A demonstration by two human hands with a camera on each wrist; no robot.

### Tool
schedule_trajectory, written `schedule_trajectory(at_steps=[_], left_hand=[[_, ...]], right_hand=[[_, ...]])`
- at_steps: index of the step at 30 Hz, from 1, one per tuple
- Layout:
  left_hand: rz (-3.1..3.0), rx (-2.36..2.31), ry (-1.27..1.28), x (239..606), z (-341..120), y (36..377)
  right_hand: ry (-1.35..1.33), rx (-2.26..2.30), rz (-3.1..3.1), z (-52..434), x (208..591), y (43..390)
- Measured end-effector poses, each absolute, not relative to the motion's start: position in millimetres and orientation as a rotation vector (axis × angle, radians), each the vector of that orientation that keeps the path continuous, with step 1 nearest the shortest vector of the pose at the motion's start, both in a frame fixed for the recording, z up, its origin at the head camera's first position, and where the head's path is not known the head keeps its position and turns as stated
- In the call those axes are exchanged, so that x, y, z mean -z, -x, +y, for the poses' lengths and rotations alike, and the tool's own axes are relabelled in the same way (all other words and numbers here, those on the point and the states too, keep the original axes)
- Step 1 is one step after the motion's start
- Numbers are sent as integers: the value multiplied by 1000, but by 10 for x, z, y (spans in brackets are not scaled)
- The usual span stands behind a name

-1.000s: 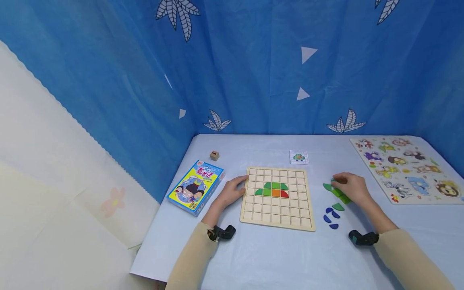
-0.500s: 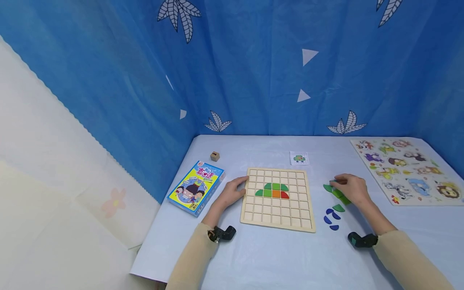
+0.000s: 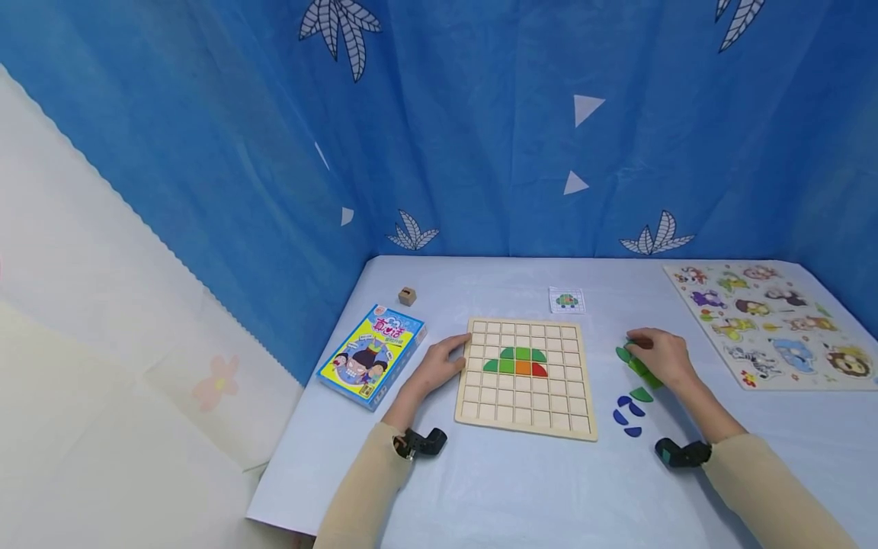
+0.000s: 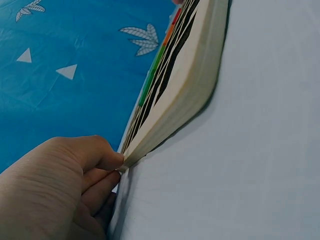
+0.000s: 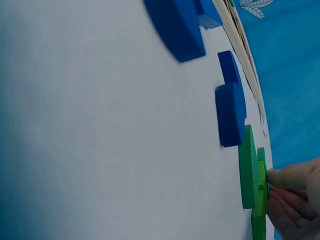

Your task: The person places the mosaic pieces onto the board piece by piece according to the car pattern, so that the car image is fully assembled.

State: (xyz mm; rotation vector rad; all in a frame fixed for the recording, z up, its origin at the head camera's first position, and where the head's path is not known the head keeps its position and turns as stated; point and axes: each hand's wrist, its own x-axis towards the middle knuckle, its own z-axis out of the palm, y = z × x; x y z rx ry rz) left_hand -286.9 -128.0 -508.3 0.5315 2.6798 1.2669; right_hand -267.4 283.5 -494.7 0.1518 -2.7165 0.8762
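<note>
My left hand [image 3: 439, 364] pinches the left edge of a wooden grid board [image 3: 521, 408]; in the left wrist view its thumb and fingers meet at the board's corner [image 4: 145, 145]. Green, orange and red pieces lie together in the board's upper middle squares. To the right of the board, my right hand [image 3: 664, 354] is over a cluster of green pieces [image 3: 638, 367]. Its thumb and fingertips pinch a green piece, mostly hidden behind them. One green quarter-round piece [image 3: 641, 394] lies just below, and several blue half-round pieces [image 3: 636, 409] are scattered nearer me.
A small pattern card [image 3: 566, 300] lies behind the board. At left are a blue and yellow box [image 3: 373, 354] and a small wooden block [image 3: 407, 296]. An animal puzzle board [image 3: 775, 324] occupies the table's right side. A blue curtain [image 3: 480, 152] hangs behind.
My right hand has shifted slightly at the green cluster, and the leftmost green piece has moved a little to the right. The left hand and the board stay in place.
</note>
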Motion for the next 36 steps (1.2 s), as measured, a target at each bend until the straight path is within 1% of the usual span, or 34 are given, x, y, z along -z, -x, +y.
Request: schedule_trajectory(at_steps=[26, 31, 36], left_hand=[[2670, -1276, -530, 5116, -1285, 2881], [2669, -1281, -543, 5115, -1286, 2882], [2667, -1296, -544, 5105, -1282, 2886]], right_hand=[[-205, -881, -2726, 2877, 4959, 2644], [-221, -950, -2696, 2807, 4867, 2639], [-298, -960, -2620, 2702, 4928, 2736]])
